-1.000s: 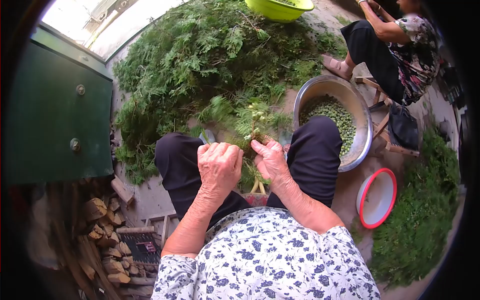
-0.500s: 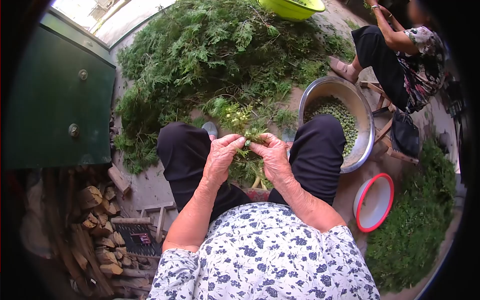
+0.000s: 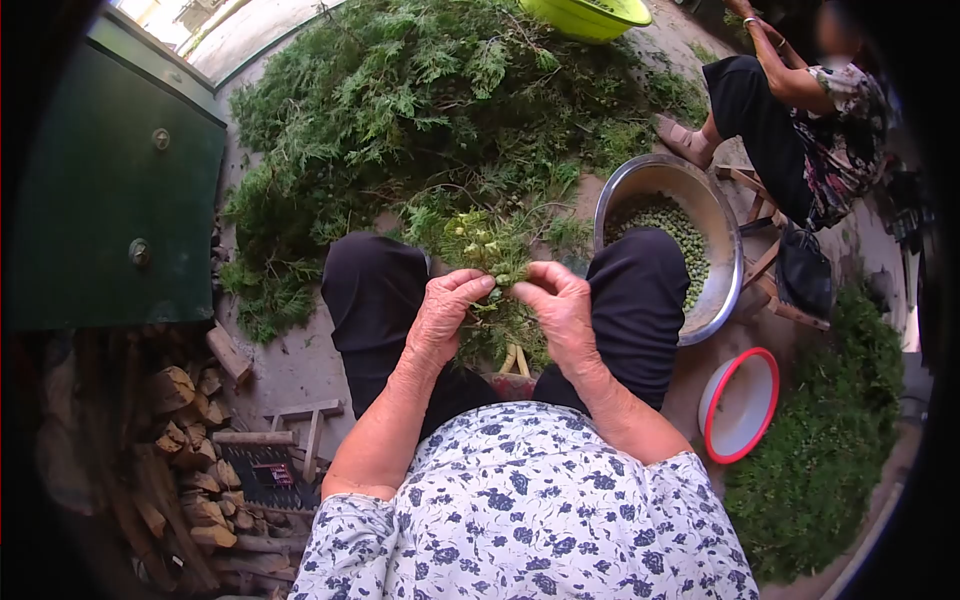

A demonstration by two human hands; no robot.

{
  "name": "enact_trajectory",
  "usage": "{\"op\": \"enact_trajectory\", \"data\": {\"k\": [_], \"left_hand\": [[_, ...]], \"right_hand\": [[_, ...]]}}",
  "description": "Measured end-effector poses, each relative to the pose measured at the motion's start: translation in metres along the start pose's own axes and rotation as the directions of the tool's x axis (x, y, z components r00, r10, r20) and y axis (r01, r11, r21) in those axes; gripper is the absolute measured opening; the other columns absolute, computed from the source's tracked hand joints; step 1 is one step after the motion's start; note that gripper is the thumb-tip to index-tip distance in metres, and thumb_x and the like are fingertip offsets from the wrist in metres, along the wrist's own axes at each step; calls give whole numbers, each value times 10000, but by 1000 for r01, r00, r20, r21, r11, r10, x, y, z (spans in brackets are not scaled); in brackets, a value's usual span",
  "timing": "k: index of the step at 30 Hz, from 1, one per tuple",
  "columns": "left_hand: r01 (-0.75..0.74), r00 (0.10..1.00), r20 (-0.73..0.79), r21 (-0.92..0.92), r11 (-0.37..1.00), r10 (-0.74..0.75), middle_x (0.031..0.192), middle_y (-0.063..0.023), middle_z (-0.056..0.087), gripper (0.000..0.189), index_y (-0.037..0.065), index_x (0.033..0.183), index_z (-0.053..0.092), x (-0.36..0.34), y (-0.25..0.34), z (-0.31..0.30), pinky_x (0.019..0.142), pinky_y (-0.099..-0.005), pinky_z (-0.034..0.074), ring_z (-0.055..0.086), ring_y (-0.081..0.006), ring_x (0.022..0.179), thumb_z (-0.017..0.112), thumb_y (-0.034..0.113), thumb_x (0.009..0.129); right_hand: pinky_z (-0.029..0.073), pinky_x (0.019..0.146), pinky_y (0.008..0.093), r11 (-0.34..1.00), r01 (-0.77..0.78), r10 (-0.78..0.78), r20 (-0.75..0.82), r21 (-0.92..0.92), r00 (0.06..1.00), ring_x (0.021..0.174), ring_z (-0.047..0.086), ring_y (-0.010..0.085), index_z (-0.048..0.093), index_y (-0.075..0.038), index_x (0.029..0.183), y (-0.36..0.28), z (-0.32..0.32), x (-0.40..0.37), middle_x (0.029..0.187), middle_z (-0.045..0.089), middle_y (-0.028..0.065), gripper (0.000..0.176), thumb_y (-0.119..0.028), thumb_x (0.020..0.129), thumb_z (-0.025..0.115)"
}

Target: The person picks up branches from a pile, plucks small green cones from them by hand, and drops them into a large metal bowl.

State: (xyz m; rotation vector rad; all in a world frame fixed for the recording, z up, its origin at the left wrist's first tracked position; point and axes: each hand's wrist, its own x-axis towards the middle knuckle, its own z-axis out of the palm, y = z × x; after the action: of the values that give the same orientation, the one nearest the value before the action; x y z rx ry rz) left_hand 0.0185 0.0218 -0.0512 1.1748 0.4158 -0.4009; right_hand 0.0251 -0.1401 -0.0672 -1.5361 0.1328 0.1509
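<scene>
Looking light and floppy, the green sprig (image 3: 488, 243) is pinched over the lap by the left hand (image 3: 445, 318) and right hand (image 3: 566, 318), fingertips closed on it. Probably best gripped at the woodier stem, since soft tips would likely tear.

Sprig (image 3: 490, 245): above the lap between the knees, pinched from the left by the left hand (image 3: 440, 320) and from the right by the right hand (image 3: 565, 315).
Branch pile (image 3: 420, 100): on the ground ahead of the knees.
Basin (image 3: 585, 20): at the pile's far edge.
Bowl (image 3: 650, 165): just right of the right knee, seeds (image 3: 665, 225) inside.
Dish (image 3: 740, 405): on the ground, nearer than the bowl.
Second person (image 3: 760, 110): seated beyond the bowl.
Firewood (image 3: 195, 450): stacked at the left.
</scene>
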Motion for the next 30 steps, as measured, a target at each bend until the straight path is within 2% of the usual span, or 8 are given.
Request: {"op": "enact_trajectory", "data": {"k": [1,6,11,21,25,27,28,30], "left_hand": [[1,1000,-1,-3,1000,-1,845,-10,597,163,8,868,635,1,-1,-1,800,-271,389,515,-106,865,657,146,782],[-14,999,46,1,1000,14,755,20,591,151,3,851,637,7,-10,-5,672,-224,392,497,-59,718,654,141,794],[-66,996,65,89,994,60,740,27,588,118,9,835,639,6,-10,-4,646,-215,386,486,-48,697,643,117,788],[-58,995,97,198,978,39,695,48,559,105,34,751,613,9,-14,-5,614,-209,350,458,-32,660,658,127,770],[-43,994,108,214,976,20,703,45,564,95,38,757,614,13,-20,-9,614,-215,362,464,-35,663,652,123,778],[10,994,107,71,997,-18,712,41,567,90,44,759,608,11,-20,-7,624,-224,378,477,-40,671,658,117,777],[11,994,106,72,997,-19,712,41,567,90,44,759,608,11,-19,-4,624,-224,378,477,-40,671,658,117,777],[41,999,-21,-77,996,-42,651,53,523,154,71,654,563,11,-18,1,554,-214,342,428,-34,607,661,101,768]], "right_hand": [[444,661,212,994,-40,45,-44,106,998,738,537,56,618,3,907,-5,-4,3,817,611,13,119,-15,789,617],[468,732,271,936,175,-147,111,-304,983,830,595,168,586,29,1023,-34,-24,23,903,627,99,245,-60,795,611],[439,852,320,940,208,-20,562,-272,827,1000,557,230,539,4,1161,-33,-12,31,1056,570,164,497,-184,727,692],[444,688,263,947,20,128,436,-320,891,738,541,92,640,16,950,-31,-9,27,801,598,24,242,-167,791,648],[446,677,245,953,-19,157,440,-302,884,749,543,77,637,6,955,-22,-10,29,838,611,25,204,-144,818,630],[448,662,212,923,-358,254,478,139,841,763,549,67,613,6,1001,-2,-10,32,874,616,33,221,-147,842,621],[388,535,179,909,-363,252,423,205,870,641,484,34,590,5,963,1,-9,33,783,576,5,190,-146,850,618],[382,517,180,852,-428,282,424,302,861,632,488,40,580,-14,953,-1,-14,35,780,567,4,171,-143,848,619]]}}
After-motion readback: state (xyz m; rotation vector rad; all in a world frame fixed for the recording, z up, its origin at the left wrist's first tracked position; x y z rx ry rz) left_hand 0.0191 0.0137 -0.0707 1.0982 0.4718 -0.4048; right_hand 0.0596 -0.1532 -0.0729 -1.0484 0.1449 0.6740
